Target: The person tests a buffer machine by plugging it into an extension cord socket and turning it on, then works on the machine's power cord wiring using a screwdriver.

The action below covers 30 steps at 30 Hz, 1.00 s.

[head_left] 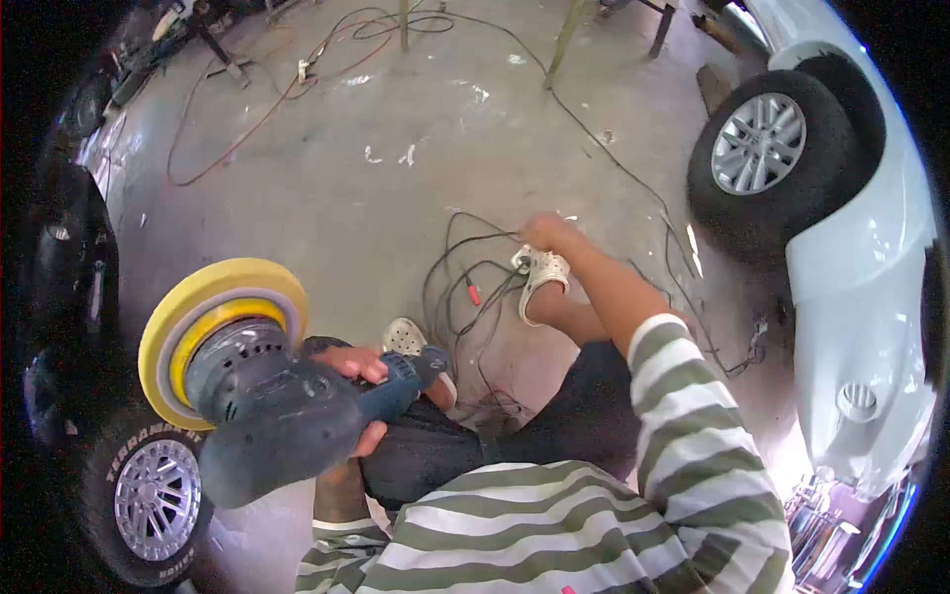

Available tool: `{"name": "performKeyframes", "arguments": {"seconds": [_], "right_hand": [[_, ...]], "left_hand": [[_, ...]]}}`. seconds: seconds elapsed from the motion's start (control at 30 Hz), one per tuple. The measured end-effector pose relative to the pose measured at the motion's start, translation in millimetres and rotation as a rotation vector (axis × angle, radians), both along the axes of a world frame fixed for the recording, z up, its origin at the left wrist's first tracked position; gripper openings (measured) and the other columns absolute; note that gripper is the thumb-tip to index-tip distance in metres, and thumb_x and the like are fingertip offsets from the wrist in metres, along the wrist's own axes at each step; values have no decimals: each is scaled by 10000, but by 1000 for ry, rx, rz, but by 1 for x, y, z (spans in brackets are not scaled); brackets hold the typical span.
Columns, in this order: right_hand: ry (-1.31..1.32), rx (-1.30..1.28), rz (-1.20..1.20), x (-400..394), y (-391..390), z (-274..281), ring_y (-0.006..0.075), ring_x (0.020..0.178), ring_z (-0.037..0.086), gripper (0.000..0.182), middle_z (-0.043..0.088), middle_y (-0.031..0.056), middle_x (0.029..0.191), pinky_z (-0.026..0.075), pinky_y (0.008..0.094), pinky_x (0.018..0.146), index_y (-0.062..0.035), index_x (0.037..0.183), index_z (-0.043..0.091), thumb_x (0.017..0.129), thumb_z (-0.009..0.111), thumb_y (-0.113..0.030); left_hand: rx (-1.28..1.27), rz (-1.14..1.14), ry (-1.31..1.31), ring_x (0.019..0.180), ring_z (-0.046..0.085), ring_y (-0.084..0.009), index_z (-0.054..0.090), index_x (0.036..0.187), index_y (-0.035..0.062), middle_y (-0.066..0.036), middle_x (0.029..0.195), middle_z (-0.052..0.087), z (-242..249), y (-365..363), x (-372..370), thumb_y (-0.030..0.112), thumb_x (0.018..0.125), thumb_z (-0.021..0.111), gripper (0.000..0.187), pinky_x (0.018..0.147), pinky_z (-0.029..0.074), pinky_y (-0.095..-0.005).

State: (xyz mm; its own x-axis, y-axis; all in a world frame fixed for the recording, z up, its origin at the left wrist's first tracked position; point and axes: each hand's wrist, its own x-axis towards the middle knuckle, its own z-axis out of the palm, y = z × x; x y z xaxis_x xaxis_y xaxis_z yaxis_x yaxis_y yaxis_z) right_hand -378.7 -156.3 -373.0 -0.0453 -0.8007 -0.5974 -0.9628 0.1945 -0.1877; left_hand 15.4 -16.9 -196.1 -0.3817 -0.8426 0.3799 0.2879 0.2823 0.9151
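Observation:
My left hand [358, 366] grips the handle of a blue-grey polisher [267, 411] held over my left knee. Its round yellow foam pad [186, 315] is tilted to the upper left, away from me. My right hand [547, 234] reaches forward past my raised right foot in a white sandal [542, 273]. Its fingers are closed where a black cable [465, 238] meets the hand. The cable lies in loose loops on the concrete floor between my feet. My other white sandal [404, 337] shows just behind the polisher's handle.
A white car [871, 247] with a silver-rimmed wheel [762, 144] stands close on the right. A dark vehicle's tyre [153, 495] sits at the lower left. Red and black cables [247, 129] trail across the floor ahead, past metal stand legs [564, 40].

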Motion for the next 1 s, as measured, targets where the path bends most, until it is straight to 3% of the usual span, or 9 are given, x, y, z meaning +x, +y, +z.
{"name": "performKeyframes", "arguments": {"seconds": [0.13,0.27,0.5,0.57,0.6,0.67,0.77,0.83,1.0], "right_hand": [[-224,277,-521,-26,-13,-81,305,1062,642,391,661,211,1130,493,458,901,19,1091,665,913,518,-297],[-944,138,-1406,14,53,-209,309,842,609,327,617,135,1014,495,475,747,-42,1170,558,929,475,-246],[-1238,-59,-1855,13,57,-246,238,623,469,255,538,119,714,433,472,576,-39,856,562,967,460,-245],[-1032,-104,-1251,32,52,-168,244,663,516,204,552,93,793,424,430,576,-58,939,553,937,436,-225],[-1039,-120,-1242,32,55,-178,244,663,516,204,552,93,793,424,430,576,-58,939,553,937,436,-225],[-90,-337,-132,37,47,-199,325,959,623,417,636,181,1080,506,438,794,-15,1178,564,923,529,-343],[-100,-90,-296,82,61,-31,364,1278,489,752,478,253,1393,438,388,1021,3,1404,420,878,594,-506],[-478,103,-363,95,68,42,348,1374,377,944,371,234,1488,365,392,1095,-4,1476,311,830,610,-624],[-1260,-44,163,146,131,183,333,1379,376,1047,364,252,1484,279,420,1137,8,1487,277,757,729,-591]], "left_hand": [[113,114,117,979,585,-258,467,1135,86,-94,1012,598,10,-1,0,205,656,849,623,949,427,-473],[125,183,64,948,583,-247,465,1124,95,-74,970,590,-2,-5,8,241,645,854,634,934,419,-455],[208,57,89,951,592,-258,484,1133,70,-97,992,601,-1,-16,2,163,658,836,598,921,444,-453],[219,40,117,963,586,-252,492,1138,62,-104,1017,593,-2,-14,-1,138,673,820,575,915,450,-447],[203,-6,155,974,582,-250,492,1149,59,-106,1029,589,-3,-15,-2,132,679,813,574,916,451,-444],[142,-105,209,1010,577,-248,483,1201,46,-113,1064,582,-6,-18,-2,124,689,804,609,935,446,-441],[209,-123,252,1030,572,-250,476,1230,40,-115,1065,586,-11,-8,2,111,679,805,645,951,440,-443],[222,-131,287,1039,569,-251,476,1233,39,-115,1063,590,-13,-3,2,106,682,799,642,954,440,-439],[340,-85,394,1048,572,-237,516,1217,43,-103,1049,609,26,13,-14,144,710,797,588,966,442,-409]]}}
